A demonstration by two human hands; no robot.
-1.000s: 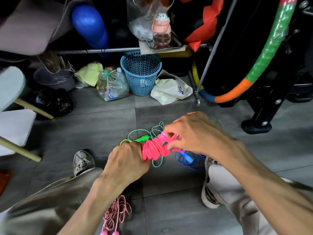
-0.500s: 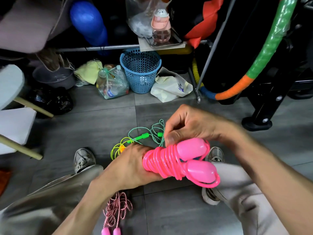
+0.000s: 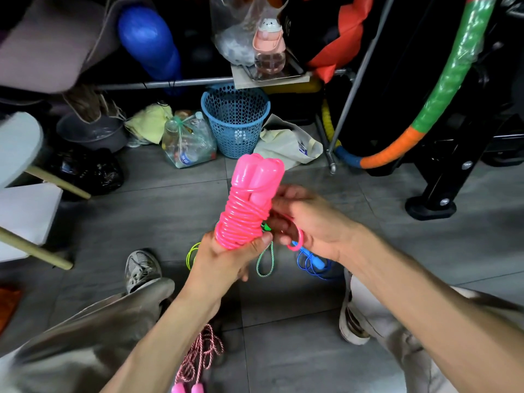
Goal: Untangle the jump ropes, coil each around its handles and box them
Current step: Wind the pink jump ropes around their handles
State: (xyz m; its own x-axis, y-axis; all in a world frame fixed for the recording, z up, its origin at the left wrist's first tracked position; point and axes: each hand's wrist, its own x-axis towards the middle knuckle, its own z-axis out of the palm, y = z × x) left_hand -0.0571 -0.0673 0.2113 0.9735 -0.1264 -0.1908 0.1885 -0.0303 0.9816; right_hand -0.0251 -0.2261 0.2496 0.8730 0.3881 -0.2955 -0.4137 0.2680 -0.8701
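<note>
My left hand [image 3: 224, 262] grips the upright pink rope bundle [image 3: 249, 202] from below, right hand [image 3: 309, 222] pinching its loose loop [image 3: 296, 242] alongside.

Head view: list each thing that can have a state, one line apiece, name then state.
pink jump rope: coiled around its two handles, held upright, last loop loose.
left hand: grips the coil's lower end.
right hand: fingers pinch the loose pink loop.
blue jump rope: loose on the floor.
green jump rope: uncoiled on the floor.
pink-and-white twisted rope: bunched on the floor, handles together.
blue basket: upright.
</note>
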